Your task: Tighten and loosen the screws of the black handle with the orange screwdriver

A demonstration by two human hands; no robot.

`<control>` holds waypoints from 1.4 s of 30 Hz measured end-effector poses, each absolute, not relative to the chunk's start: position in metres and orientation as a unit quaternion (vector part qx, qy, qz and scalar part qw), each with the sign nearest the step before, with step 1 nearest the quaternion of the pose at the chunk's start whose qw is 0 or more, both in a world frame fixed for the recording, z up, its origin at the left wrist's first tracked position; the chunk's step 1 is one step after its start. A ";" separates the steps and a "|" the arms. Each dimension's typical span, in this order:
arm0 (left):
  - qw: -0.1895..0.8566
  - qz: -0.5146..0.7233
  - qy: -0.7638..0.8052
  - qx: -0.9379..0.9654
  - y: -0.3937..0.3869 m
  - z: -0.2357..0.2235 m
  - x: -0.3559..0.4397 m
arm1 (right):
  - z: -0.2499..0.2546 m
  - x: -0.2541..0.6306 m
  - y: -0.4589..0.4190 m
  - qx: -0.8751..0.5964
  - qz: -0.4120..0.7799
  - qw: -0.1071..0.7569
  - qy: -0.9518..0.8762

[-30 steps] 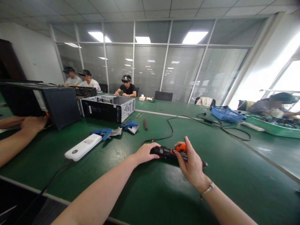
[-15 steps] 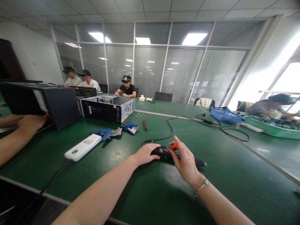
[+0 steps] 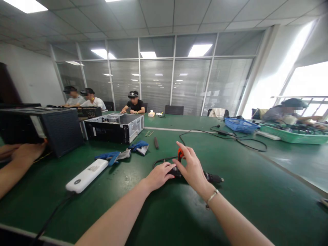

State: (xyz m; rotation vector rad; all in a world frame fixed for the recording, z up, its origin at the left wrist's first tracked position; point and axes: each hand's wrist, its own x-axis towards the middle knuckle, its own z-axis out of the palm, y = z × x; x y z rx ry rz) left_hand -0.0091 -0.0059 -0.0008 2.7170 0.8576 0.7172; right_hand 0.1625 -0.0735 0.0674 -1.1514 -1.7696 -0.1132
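Note:
A slim black power tool with a cord at its rear end lies on the green table, its metal tip pointing right. My left hand is closed round the tool's rear end. Over the tool's middle, my right hand holds an orange piece between thumb and fingers, close to my left fingertips. Whether the orange piece is joined to the tool is hidden. The right hand covers much of the tool's body.
Blue work gloves, a white power strip and a brown bar lie left of the tool. Beyond are an open computer case and a black case with another person's hands. Blue and green baskets stand right.
My right hand has moved left along the tool with the orange piece, towards my left hand. The orange piece now stands more upright. The camera has tilted up.

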 end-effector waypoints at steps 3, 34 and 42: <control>0.080 0.249 0.297 0.918 -0.006 -0.002 -0.008 | 0.061 0.161 -0.074 -0.485 -0.061 0.508 -0.709; 0.100 0.215 0.280 0.930 -0.006 0.010 -0.010 | 0.042 0.177 -0.072 -0.446 0.001 0.603 -0.661; 0.103 0.230 0.280 0.927 -0.009 0.009 -0.008 | 0.041 0.177 -0.074 -0.447 -0.011 0.599 -0.664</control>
